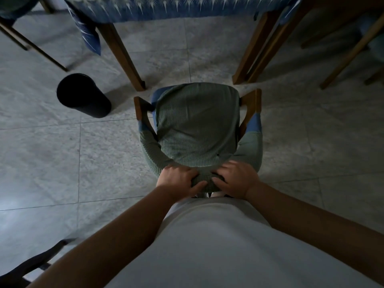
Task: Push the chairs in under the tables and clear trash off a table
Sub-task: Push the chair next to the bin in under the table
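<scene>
Head view, dim light. One chair (196, 129) in the centre, green knit cover over seat and curved back, wooden arms showing at both sides. It stands on the tiled floor (62, 163), front edge just short of the table (176, 7), not yet under it. Two hands on the chair's back rail, side by side: left hand (178, 179) fingers curled tight over the covered rail, thumb on the near side; right hand (234, 179) same grip. One table with blue patterned cloth; three of its wooden legs seen, one left (120, 53), two right (257, 48). One black cylindrical bin (83, 95) left of the chair, apart from it, beside the left leg. Parts of other chairs at the top-left (31, 44) and right edge (351, 50). White shirt (218, 246) fills the bottom.
</scene>
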